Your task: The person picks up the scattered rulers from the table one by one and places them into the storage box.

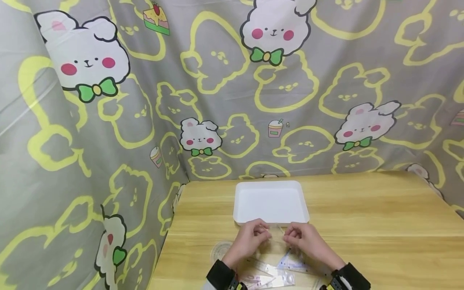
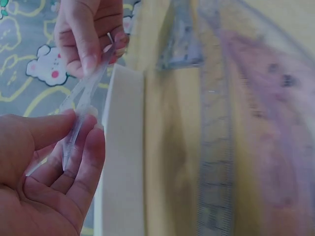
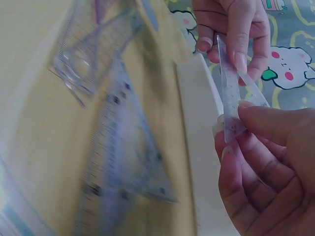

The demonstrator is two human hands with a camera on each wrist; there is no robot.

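My left hand (image 1: 250,241) and right hand (image 1: 308,242) meet just in front of a white tray (image 1: 270,201). Between them they pinch a small clear set square (image 3: 230,93), one hand at each end, thumbs against fingers. Scale marks show along the edge of its clear plastic. It is tilted up off the table, and the fingers cover parts of it. Below the hands on the table lie a blue-marked set square (image 1: 290,264) and clear rulers (image 1: 284,278). A round clear protractor (image 1: 219,250) lies beside my left forearm.
The wooden table (image 1: 369,213) reaches back to a patterned grey curtain (image 1: 224,104), which also hangs along the left side. In the left wrist view, a long clear ruler (image 2: 215,157) lies beside a pink-tinted plastic piece (image 2: 280,128), blurred.
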